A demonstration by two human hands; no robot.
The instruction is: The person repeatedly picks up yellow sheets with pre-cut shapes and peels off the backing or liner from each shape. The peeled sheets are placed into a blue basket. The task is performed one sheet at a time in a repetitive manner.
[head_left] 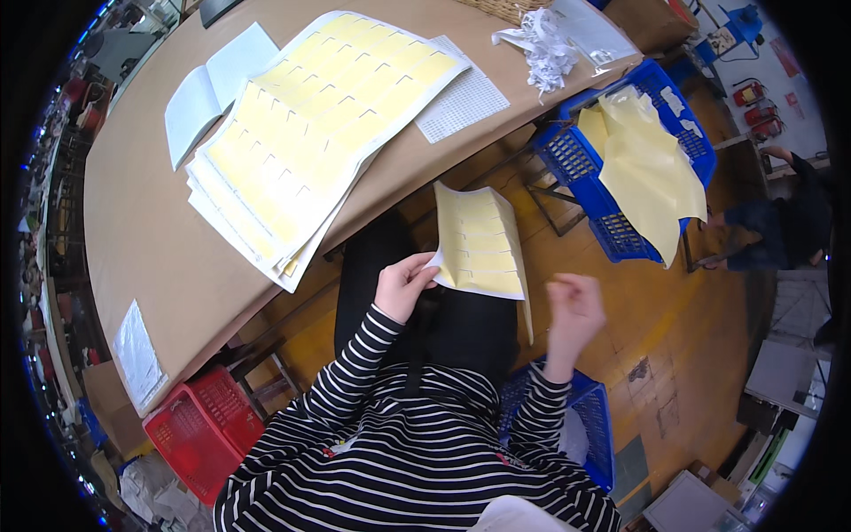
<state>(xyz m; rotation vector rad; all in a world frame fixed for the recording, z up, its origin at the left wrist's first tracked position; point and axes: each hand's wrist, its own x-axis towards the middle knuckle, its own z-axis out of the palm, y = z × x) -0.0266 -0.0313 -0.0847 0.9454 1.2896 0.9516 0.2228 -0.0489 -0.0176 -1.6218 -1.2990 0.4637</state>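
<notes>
My left hand (407,285) pinches the near left corner of a yellow printed sheet (479,239) with a white border and rows of small cut-like marks. The sheet is bent and hangs above my lap, its right part drooping past my knee. To the right of it, my right hand (576,317) is raised in the air, apart from the sheet. Its fingers look curled but are smeared by motion, so their hold is unclear. On the table ahead lies a pile of larger yellow sheets (301,133) with the same kind of marks.
The brown table (133,230) carries an open notebook (208,93), a gridded paper (461,97) and crumpled white paper strips (542,58). Right of it, a blue crate (612,226) holds yellow sheets (651,173). A red crate (208,434) and another blue crate (594,399) flank me. A person (789,213) is far right.
</notes>
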